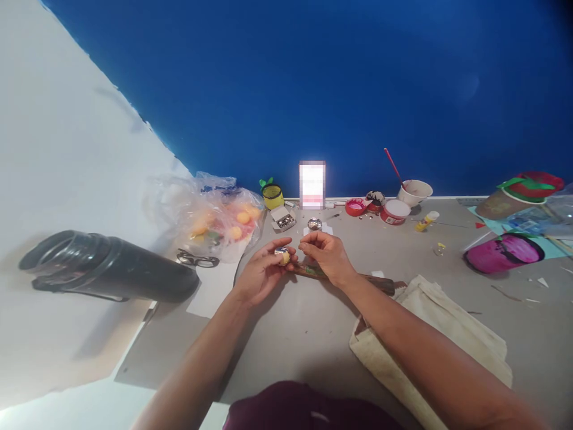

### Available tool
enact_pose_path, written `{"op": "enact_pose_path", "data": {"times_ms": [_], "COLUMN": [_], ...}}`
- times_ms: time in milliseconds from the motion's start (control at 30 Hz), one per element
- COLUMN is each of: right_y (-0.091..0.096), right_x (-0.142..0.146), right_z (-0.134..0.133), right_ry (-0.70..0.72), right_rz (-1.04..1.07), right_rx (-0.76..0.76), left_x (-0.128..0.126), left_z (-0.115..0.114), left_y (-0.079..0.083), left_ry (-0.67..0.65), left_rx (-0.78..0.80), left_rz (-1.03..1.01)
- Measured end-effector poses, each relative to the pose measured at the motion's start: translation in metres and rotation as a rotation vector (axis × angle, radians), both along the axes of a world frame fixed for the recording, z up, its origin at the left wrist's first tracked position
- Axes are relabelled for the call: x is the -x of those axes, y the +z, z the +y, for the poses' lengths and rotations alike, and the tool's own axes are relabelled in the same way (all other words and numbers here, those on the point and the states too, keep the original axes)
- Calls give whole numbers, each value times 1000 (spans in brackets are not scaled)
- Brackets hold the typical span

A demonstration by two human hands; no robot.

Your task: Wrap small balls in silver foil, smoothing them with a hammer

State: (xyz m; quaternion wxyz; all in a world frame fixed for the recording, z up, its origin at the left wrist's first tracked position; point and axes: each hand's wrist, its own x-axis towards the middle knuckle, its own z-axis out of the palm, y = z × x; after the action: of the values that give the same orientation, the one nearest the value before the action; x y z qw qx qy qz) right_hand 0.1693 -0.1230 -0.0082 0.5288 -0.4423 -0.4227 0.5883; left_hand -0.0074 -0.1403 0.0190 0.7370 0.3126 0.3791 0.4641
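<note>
The small round shiny object (283, 256) is coloured silver and, apparently, pale yellow; the cylindrical magenta cup (496, 254) is edged in black.

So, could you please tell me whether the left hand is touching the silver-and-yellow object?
Touching: the head view shows the left hand holding the silver-and-yellow object, thumb against its side.

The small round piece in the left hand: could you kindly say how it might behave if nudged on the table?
The small round piece would probably roll, given its rounded outline. Its silver part may be slippery, judging by the gloss. It is perhaps light, as the left hand holds it with thumb and fingers.
</note>
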Motion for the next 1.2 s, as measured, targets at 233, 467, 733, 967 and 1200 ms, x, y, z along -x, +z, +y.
{"op": "enact_pose_path", "data": {"times_ms": [233, 467, 733, 967, 1200], "right_y": [3, -1, -5, -8, -8], "right_x": [0, -2, -6, -5, -6], "right_z": [-3, -3, 2, 4, 4], "right_ry": [184, 291, 319, 314, 326], "right_rz": [237, 269, 328, 332, 342], "right_rx": [178, 235, 239, 229, 228], "left_x": [12, 14, 16, 17, 12], "left_z": [-14, -12, -12, -13, -16], "left_y": [2, -6, -9, -12, -8], "left_ry": [-9, 72, 56, 100, 109], "left_rx": [-190, -191, -217, -232, -252], "left_rz": [326, 309, 219, 362, 385]}}
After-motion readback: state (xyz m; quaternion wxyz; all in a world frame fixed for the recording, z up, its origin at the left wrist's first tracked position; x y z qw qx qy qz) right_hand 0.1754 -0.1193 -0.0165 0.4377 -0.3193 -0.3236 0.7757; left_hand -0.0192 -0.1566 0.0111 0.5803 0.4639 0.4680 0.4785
